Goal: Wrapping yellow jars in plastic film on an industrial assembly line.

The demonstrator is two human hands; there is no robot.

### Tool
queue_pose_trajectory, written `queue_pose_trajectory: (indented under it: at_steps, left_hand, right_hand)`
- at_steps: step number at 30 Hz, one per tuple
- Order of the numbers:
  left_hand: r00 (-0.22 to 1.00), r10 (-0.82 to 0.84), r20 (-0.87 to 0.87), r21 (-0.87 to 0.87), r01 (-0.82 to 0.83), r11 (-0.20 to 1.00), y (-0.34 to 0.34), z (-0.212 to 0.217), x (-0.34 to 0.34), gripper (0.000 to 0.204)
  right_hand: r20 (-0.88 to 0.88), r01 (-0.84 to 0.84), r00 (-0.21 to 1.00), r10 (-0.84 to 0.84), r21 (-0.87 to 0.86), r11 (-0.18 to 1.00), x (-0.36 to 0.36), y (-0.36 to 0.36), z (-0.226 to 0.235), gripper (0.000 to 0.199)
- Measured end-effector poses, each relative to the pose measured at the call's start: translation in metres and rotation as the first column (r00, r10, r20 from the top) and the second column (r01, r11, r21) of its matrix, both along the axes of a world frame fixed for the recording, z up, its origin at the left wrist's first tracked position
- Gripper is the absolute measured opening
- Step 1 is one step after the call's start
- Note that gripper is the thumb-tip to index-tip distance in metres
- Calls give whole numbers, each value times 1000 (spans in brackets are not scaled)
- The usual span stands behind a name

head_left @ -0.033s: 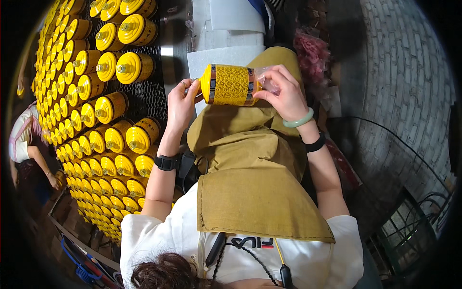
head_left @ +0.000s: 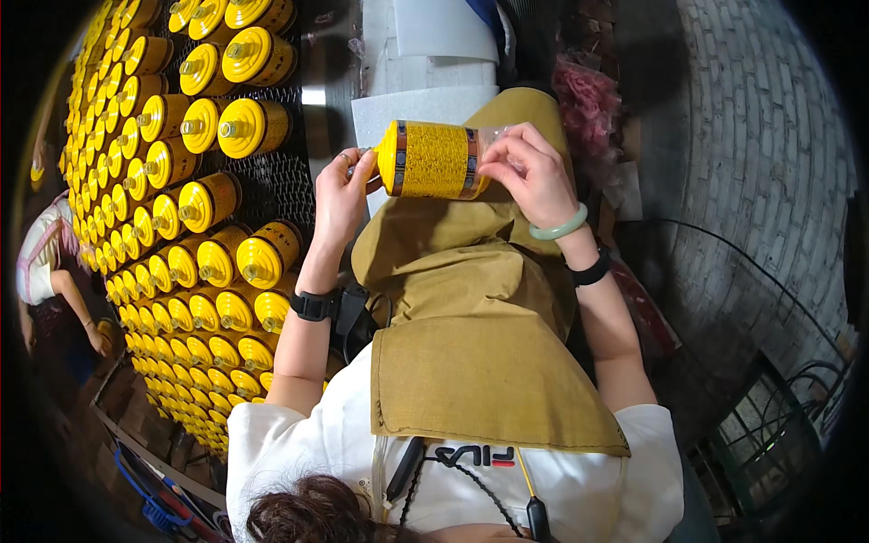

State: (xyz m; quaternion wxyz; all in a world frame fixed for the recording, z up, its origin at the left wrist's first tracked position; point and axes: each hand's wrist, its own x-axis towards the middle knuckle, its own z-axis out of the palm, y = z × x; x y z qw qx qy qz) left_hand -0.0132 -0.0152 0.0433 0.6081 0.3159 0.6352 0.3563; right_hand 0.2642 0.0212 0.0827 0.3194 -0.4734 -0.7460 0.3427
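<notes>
A yellow bottle (head_left: 435, 160) with a patterned body and dark decorated bands lies sideways above my lap. My left hand (head_left: 342, 188) is closed round its narrow neck end, and the fingers hide most of that neck. At the base end, my right hand (head_left: 529, 176) pinches crinkled clear plastic film (head_left: 493, 136) between thumb and fingers. Part of the film is hidden behind those fingers. A green bangle (head_left: 559, 223) and a black band (head_left: 592, 269) are on my right wrist; a black strap (head_left: 313, 306) is on the left.
Many similar yellow bottles (head_left: 256, 128) stand in rows on a dark mesh surface (head_left: 288, 172) to my left. White foam sheets (head_left: 398, 110) lie ahead. Pink crumpled material (head_left: 587, 95) sits to the right, beside a pale brick surface (head_left: 751, 136). At far left, another person's arm (head_left: 77, 308) reaches down.
My right thumb and fingers have shifted slightly at the bottle's base, and less of the clear film shows. The left hand and the bottle stay in place.
</notes>
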Motion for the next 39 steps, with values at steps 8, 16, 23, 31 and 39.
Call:
queue_pose_trajectory:
  at_steps: [8,16,23,31,39]
  left_hand:
    - [959,-64,276,116,33,993,1,5,-3,24]
    - [838,-84,539,291,-91,952,-21,1,-11,17]
    - [895,114,431,316,-268,910,-35,50,-53,17]
    - [664,245,-707,477,192,858,-56,56,-131,13]
    - [412,266,-872,414,328,849,-50,9,-152,14]
  right_hand:
    - [-333,266,868,-367,-311,912,1,13,-20,14]
    - [-495,-26,281,-822,-860,509,-9,28,-58,8]
    - [-102,256,940,-325,-417,872,-6,-2,-32,33]
    - [199,206,961,-191,-59,977,65,9,-37,35]
    - [471,308,835,-286,31,951,133,15,-58,37]
